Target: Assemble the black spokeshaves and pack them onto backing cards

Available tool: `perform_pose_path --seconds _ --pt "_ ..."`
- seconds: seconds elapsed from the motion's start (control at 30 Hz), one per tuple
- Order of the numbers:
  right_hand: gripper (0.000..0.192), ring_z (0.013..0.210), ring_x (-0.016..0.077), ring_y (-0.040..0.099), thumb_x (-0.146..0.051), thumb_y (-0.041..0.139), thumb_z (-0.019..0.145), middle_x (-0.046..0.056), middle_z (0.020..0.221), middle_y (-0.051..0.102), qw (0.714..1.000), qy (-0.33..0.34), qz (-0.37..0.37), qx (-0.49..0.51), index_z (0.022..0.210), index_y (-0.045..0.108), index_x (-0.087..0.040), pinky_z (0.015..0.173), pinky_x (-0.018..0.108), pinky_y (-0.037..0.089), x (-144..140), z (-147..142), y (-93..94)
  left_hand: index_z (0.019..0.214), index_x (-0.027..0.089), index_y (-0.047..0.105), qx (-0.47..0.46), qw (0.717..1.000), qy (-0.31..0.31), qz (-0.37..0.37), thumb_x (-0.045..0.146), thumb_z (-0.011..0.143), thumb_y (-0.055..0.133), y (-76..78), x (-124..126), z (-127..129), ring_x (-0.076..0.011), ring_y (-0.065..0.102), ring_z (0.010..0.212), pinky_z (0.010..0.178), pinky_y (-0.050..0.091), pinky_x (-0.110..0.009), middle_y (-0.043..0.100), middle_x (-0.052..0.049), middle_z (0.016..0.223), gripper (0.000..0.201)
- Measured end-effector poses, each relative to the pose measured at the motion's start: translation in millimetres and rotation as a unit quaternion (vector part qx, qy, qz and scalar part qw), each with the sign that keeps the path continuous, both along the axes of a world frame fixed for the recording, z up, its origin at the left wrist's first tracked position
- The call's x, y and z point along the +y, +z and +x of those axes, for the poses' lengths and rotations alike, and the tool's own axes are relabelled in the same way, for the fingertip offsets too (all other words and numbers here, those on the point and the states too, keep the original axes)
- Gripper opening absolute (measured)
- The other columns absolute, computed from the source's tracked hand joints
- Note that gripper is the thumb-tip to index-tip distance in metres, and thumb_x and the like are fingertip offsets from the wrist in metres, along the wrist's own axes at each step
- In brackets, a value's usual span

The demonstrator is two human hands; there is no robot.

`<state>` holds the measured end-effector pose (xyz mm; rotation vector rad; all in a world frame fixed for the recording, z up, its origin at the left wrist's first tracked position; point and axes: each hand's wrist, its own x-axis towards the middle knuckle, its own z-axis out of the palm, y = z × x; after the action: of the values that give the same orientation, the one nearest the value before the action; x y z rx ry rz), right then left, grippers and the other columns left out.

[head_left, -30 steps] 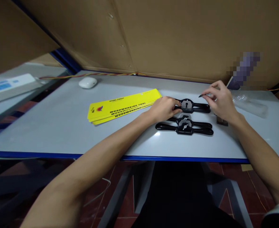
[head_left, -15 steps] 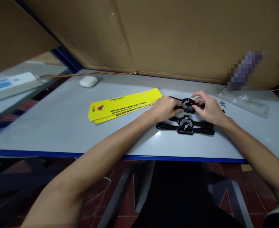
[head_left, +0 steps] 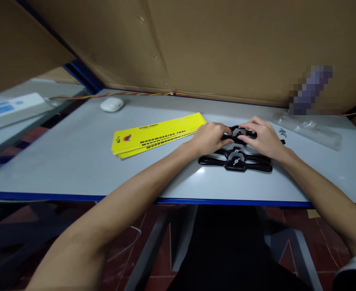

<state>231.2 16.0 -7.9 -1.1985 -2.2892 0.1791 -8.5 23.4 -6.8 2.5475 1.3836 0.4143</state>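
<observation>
Left fingers [head_left: 227, 130] pinching, right fingers [head_left: 247, 140] parted, touching spokeshave [head_left: 236, 138]

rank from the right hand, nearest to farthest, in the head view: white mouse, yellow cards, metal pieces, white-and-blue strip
From the right hand:
1. Metal pieces: just to its right.
2. Yellow cards: to its left, past the left hand.
3. White mouse: farther left, toward the back.
4. White-and-blue strip: at far left.

Grey tabletop [head_left: 75, 153]: yellow cards [head_left: 160, 131], black spokeshaves [head_left: 258, 166], metal bits [head_left: 282, 132], clear plastic [head_left: 320, 133], white mouse [head_left: 112, 104].
</observation>
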Motion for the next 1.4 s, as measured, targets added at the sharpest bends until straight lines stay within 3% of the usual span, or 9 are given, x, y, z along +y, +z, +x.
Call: perform_pose_path --seconds 0.1,0.2,0.33,0.47,0.57,0.87,1.13,1.23,1.4 --pt "0.028 0.099 0.032 0.071 -0.041 0.061 0.102 0.013 0.115 0.078 0.997 -0.062 0.051 -0.024 0.108 0.084 -0.025 0.092 0.05 0.054 -0.7 12.2 16.1 0.121 0.02 0.085 -0.014 1.0 -0.006 0.001 0.04 0.098 0.071 -2.5 1.2 -1.5 -0.0246 0.07 0.081 0.074 0.047 -0.035 0.076 -0.008 0.084 0.033" --pt "0.033 0.098 0.0361 0.071 -0.04 0.056 0.103 0.013 0.091 0.079 0.973 -0.185 0.077 -0.115 0.085 0.079 -0.024 0.104 0.059 0.047 2.2 40.9 37.0 0.119 0.02 0.085 -0.021 1.0 -0.012 0.004 0.044 0.1 0.068 -3.6 1.6 -2.4 -0.0239 0.068 0.079 0.071 0.044 -0.035 0.075 -0.008 0.082 0.035" --pt "0.025 0.08 0.0348 0.072 -0.042 0.065 0.098 0.011 0.072 0.074 0.941 -0.29 -0.057 -0.162 0.09 0.079 -0.022 0.087 0.051 0.052 6.4 84.6 55.4 0.119 0.021 0.085 -0.003 1.0 -0.011 0.0 0.045 0.104 0.064 -1.9 0.5 -1.7 -0.0233 0.067 0.077 0.07 0.042 -0.034 0.075 -0.009 0.081 0.035" --pt "0.026 0.072 0.0323 0.073 -0.044 0.074 0.095 0.003 0.052 0.065 0.926 -0.27 -0.193 -0.178 0.109 0.08 -0.023 0.081 0.046 0.053 8.6 104.6 57.8 0.118 0.021 0.085 -0.005 1.0 -0.009 0.007 0.043 0.103 0.066 -1.4 0.4 -2.0 -0.024 0.068 0.078 0.071 0.044 -0.034 0.076 -0.009 0.083 0.033" --pt "0.017 0.066 0.0293 0.072 -0.04 0.078 0.09 -0.001 0.051 0.065 0.924 -0.248 -0.217 -0.192 0.099 0.08 -0.026 0.078 0.044 0.054 13.8 109.4 52.1 0.115 0.02 0.085 -0.021 1.0 -0.009 0.004 0.041 0.1 0.068 -2.1 2.4 -3.9 -0.0224 0.067 0.075 0.071 0.045 -0.033 0.075 -0.007 0.078 0.03" --pt "0.01 0.071 0.0282 0.073 -0.02 0.076 0.082 0.002 0.073 0.078 0.938 -0.212 -0.185 -0.201 0.087 0.076 -0.029 0.079 0.045 0.054 29.4 118.3 32.6 0.119 0.015 0.084 -0.09 0.996 -0.012 0.009 0.036 0.099 0.062 -4.9 5.6 -2.8 -0.0214 0.064 0.078 0.076 0.048 -0.035 0.075 -0.008 0.088 0.036" --pt "0.008 0.078 0.0278 0.073 -0.021 0.073 0.083 0.004 0.081 0.078 0.949 -0.167 -0.164 -0.21 0.08 0.076 -0.027 0.076 0.042 0.052 29.1 113.2 25.7 0.128 0.016 0.079 -0.163 0.976 -0.144 0.026 0.038 0.108 0.048 14.8 12.7 -5.8 -0.0189 0.069 0.089 0.087 0.054 -0.033 0.078 -0.01 0.111 0.042" --pt "0.009 0.08 0.0276 0.072 -0.025 0.073 0.088 0.006 0.084 0.079 0.958 -0.158 -0.147 -0.191 0.079 0.076 -0.027 0.079 0.042 0.051 22.5 109.5 32.1 0.122 0.017 0.079 -0.194 0.965 -0.173 0.025 0.036 0.107 0.048 18.8 19.2 -4.1 -0.0196 0.073 0.097 0.082 0.053 -0.03 0.081 -0.01 0.114 0.04" --pt "0.019 0.073 0.0233 0.069 -0.042 0.072 0.096 0.004 0.077 0.077 0.979 -0.097 -0.122 -0.128 0.088 0.08 -0.027 0.076 0.038 0.049 6.5 87.5 63.1 0.12 0.016 0.079 -0.18 0.972 -0.126 0.078 0.034 0.093 0.059 8.6 27.0 -0.5 -0.0187 0.07 0.084 0.081 0.052 -0.032 0.082 -0.008 0.108 0.038"
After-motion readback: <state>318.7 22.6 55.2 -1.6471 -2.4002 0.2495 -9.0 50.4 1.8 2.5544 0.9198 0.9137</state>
